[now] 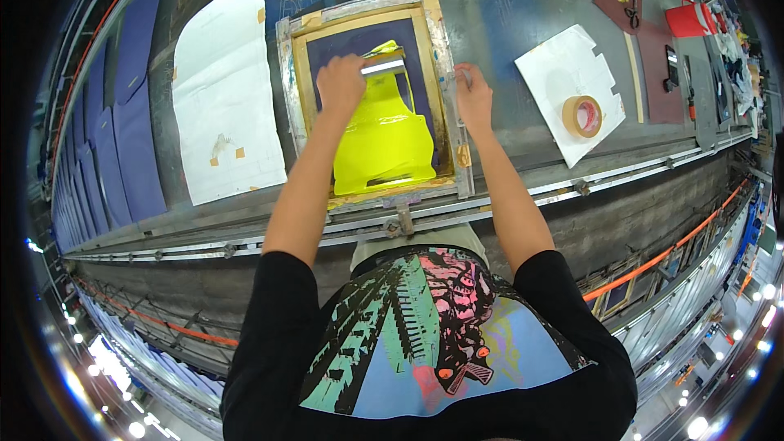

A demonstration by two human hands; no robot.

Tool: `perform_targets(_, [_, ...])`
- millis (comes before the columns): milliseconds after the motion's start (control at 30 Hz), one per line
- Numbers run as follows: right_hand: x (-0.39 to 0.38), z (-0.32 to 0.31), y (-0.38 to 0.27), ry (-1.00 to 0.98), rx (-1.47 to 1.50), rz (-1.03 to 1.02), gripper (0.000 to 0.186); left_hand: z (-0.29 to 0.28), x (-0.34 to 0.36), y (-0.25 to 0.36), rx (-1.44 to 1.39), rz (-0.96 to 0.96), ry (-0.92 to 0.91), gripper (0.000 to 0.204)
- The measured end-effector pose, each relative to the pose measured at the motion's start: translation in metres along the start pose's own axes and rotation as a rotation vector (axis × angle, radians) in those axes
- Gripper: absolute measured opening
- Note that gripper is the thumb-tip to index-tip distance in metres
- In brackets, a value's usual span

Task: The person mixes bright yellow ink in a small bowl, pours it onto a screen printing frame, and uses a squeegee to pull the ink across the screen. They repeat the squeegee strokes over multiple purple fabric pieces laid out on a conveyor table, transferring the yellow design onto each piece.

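A screen-printing frame [434, 33] lies on the long grey table in front of me. Inside it, bright yellow ink [384, 151] covers much of the dark mesh, thickest toward the near end. My left hand [340, 86] is closed round one end of a squeegee [384, 67] with a silvery holder. The squeegee lies crosswise near the far part of the screen, with ink at its far side. At the frame's right edge, my right hand [474, 100] has its fingers curled against the rail; its fingertips are partly hidden.
White sheets [224, 106] [551, 73] lie on both sides, the right one under a tape roll [582, 117]. Dark blue fabric pieces [139, 131] line the left. Scissors [632, 12] on a maroon piece and a red container [688, 20] stand right. A metal rail [531, 197] edges the table.
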State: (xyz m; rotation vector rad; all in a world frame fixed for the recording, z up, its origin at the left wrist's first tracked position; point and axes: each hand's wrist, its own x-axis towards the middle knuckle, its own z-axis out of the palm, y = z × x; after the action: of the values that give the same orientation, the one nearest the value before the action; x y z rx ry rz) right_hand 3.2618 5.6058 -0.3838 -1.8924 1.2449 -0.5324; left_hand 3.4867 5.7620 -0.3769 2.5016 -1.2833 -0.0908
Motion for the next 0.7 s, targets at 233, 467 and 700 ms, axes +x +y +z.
perform_targets(233, [0.001, -0.005, 0.007, 0.000, 0.041, 0.006, 0.018, 0.008, -0.134, 0.039, -0.083, 0.097, 0.099, 0.034])
perform_targets(467, [0.025, -0.005, 0.035, -0.172, 0.152, 0.052, 0.019, -0.018, -0.077, 0.012, -0.246, 0.003, -0.141, 0.039])
perform_targets(700, [0.021, -0.011, 0.016, -0.148, 0.154, -0.014, 0.020, -0.026, -0.011, -0.002, -0.260, -0.029, 0.030, 0.046])
